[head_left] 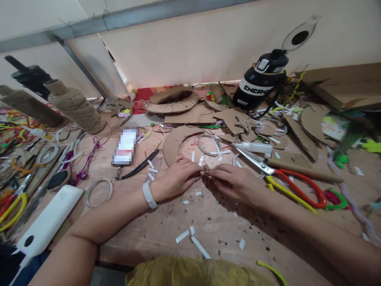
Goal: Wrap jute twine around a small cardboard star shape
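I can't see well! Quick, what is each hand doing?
Left hand: pinching a small brown piece.
Right hand: pinching the same piece.

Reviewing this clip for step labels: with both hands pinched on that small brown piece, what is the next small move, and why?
Probably keep pressing and turn the small brown piece slightly. The left hand and right hand meet fingertip to fingertip on it, above the table; the scissors and glue tube lie unused to the right. What the piece is cannot be told.

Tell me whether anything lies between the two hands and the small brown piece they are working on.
Nothing visible does. The left hand and right hand meet fingertip to fingertip on the small brown piece; only white paper scraps lie around them on the table.
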`<state>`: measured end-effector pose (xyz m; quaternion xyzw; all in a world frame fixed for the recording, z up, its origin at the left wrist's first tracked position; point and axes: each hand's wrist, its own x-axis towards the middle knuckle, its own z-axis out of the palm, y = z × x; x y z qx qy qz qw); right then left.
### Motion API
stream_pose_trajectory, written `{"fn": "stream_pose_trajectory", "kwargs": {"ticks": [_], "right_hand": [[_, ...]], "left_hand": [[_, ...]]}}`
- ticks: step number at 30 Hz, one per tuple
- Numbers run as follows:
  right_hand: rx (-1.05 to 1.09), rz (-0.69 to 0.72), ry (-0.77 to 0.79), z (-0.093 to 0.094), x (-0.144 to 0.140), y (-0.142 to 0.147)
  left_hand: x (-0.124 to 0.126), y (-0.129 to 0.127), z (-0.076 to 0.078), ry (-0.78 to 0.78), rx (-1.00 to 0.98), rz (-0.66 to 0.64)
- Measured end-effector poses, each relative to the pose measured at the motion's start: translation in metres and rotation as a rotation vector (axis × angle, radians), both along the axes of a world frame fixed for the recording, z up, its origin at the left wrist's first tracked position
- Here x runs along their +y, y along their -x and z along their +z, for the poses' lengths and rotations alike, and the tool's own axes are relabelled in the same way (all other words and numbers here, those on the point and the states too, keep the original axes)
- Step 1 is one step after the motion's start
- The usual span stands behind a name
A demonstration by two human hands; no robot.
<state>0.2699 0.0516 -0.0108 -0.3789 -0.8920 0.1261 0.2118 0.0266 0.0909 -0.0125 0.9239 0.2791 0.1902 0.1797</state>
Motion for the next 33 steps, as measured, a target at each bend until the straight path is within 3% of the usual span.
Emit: {"fn": "stream_pose_trajectory", "kwargs": {"ticks": [8,19,25,33], "right_hand": [[-0.063,0.029,-0.056,-0.007,-0.002,0.001],[-0.057,0.071,0.001,-0.004,0.003,0.0],[-0.011,0.055,0.034,-0.005,0.001,-0.001],[0.041,0.013,0.052,0.0,0.002,0.001]], "left_hand": [[0.002,-0.002,-0.004,0.13,-0.065,0.057],[0.001,-0.003,-0.003,0.127,-0.017,0.034],[0.004,0.0,-0.001,0.116,-0.125,0.028],[0.005,-0.007,0.009,0.162,0.132,0.085]]}}
